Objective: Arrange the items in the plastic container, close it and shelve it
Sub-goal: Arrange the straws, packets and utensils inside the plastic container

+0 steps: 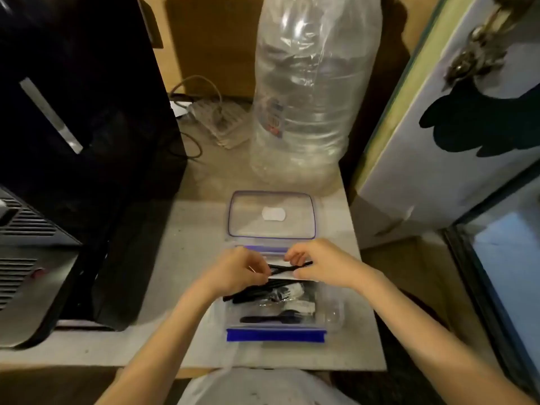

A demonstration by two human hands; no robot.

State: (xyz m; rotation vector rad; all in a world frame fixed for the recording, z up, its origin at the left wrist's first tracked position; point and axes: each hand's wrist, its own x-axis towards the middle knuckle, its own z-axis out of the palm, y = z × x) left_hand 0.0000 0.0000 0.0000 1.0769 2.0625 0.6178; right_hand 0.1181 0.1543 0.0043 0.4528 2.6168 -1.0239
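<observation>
Both forearms reach in from bottom edge. Left hand (233, 271) and right hand (324, 266) pinch ends of thin black stick (287, 267), long axis left-right, over far rim of clear plastic container (333, 314). Container on grey slab (181, 229), near its front edge, blue clip (274, 335) toward camera. Black cutlery (268, 318) inside, lying left-right. Transparent lid (271, 214) flat just behind. Big crinkled clear bag (309, 92) blocks far side; black appliance (73, 127) crowds left.

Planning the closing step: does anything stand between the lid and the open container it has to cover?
Yes. Both hands, left hand and right hand, hold black utensils over the container's far edge, right between it and the lid lying just behind.
</observation>
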